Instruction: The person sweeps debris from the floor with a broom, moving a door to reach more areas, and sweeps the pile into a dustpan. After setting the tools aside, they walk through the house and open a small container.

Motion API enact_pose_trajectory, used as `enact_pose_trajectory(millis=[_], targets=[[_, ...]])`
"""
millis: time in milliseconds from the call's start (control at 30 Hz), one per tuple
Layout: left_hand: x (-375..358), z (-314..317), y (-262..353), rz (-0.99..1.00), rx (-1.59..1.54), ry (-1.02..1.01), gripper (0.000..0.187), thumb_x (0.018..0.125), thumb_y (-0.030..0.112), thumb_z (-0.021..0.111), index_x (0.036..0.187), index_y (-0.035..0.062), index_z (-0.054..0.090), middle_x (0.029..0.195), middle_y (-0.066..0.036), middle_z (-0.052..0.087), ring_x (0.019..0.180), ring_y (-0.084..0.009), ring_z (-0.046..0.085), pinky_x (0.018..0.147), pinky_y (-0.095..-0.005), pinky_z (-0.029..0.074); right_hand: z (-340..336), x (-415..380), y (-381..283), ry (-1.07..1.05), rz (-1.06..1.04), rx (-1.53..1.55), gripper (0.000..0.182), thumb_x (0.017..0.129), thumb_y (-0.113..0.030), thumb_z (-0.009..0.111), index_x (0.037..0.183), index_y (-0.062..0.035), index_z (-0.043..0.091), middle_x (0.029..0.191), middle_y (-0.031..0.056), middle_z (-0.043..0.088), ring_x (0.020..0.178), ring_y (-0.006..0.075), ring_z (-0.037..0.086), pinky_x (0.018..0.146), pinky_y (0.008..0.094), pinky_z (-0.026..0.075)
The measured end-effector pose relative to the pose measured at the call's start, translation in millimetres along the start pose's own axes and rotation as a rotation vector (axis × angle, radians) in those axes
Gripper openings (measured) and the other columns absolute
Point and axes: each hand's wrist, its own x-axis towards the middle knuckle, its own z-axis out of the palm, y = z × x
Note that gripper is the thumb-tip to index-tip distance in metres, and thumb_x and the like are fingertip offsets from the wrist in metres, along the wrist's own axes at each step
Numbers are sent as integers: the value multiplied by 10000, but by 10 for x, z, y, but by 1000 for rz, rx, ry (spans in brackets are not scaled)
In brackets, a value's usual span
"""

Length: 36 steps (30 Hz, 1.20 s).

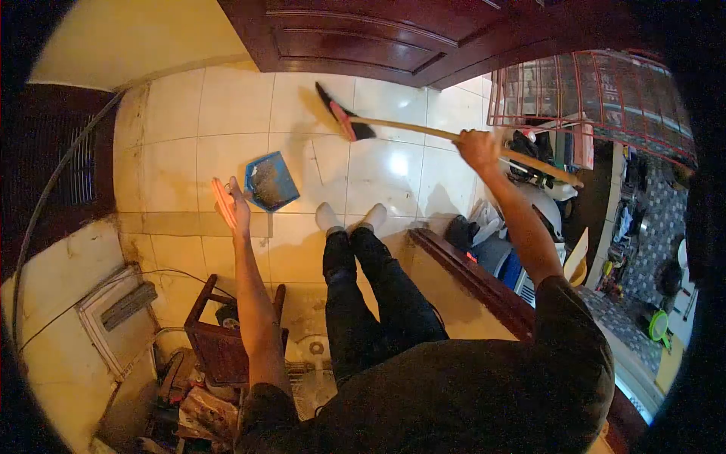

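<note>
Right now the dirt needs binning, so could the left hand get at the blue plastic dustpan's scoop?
Probably yes: the left hand already holds the orange handle of the blue plastic dustpan, and only bare tiled floor surrounds it.

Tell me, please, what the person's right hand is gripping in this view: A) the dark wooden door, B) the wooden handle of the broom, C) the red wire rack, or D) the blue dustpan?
B: the right hand is closed around the broom on its wooden handle, with the bristle head raised over the tiled floor, while the left hand holds the orange handle of the blue dustpan.
</note>
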Motion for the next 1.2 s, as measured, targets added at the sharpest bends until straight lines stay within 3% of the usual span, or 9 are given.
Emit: enact_pose_trajectory(millis=[233,300,500,633,733,800,1033,1133,1200], targets=[[-28,63,-14,-58,103,50,579,881,458,449,1078,-85,494,617,-130,571,565,-194,587,569,-323,464,-119,8,-856,-122,-182,99,308,791,-380,554,740,-88,637,667,89,635,596,232,634,506,352,497],[-38,73,43,231,273,184,656,885,485,414,1208,-85,378,622,-141,571,582,-197,592,581,-318,461,-138,-22,-949,-126,-176,132,350,799,-432,530,777,-101,640,675,100,630,605,260,628,550,378,502],[198,-186,-784,349,211,185,644,914,458,362,1235,-99,315,589,-105,571,706,-182,591,618,-293,431,-665,-369,-677,-194,-115,196,410,790,-510,515,808,-116,629,656,100,617,616,276,616,541,402,486],[-103,-350,-106,38,317,20,632,927,441,334,1236,-109,304,658,-120,629,823,-196,581,701,-285,435,-973,-710,-278,-239,18,65,419,794,-524,508,854,-124,618,653,121,611,605,291,616,531,393,490],[-203,-378,-97,331,282,354,448,905,306,485,1218,-11,434,633,-53,462,634,-106,431,561,-257,378,-940,-943,58,-221,31,2,426,794,-515,516,852,-104,613,650,121,608,597,292,613,527,395,482],[-188,-529,-266,110,372,-134,539,932,382,370,1030,-131,504,807,-152,649,759,-232,590,682,-323,438,-870,-1063,215,-215,28,-14,427,794,-507,521,847,-93,610,651,120,607,593,292,611,527,396,477],[-226,-300,-719,185,208,-144,335,859,235,518,678,-47,513,590,-182,495,528,-254,464,494,-385,343,-97,-1389,483,-73,111,-125,352,763,-423,580,876,-90,597,782,130,599,762,311,592,597,414,472],[-391,-205,-14,329,272,23,357,873,240,503,644,-34,494,513,-164,403,489,-253,446,464,-375,324,276,-1467,372,-220,167,-181,346,773,-402,570,931,-95,579,880,122,598,835,314,574,640,390,481],[-326,-117,-663,271,206,-17,368,878,245,499,627,-24,478,501,-153,394,468,-249,421,454,-368,317,185,-1421,61,-73,84,-100,339,779,-450,563,690,-123,562,628,30,514,573,215,535,495,375,434]])
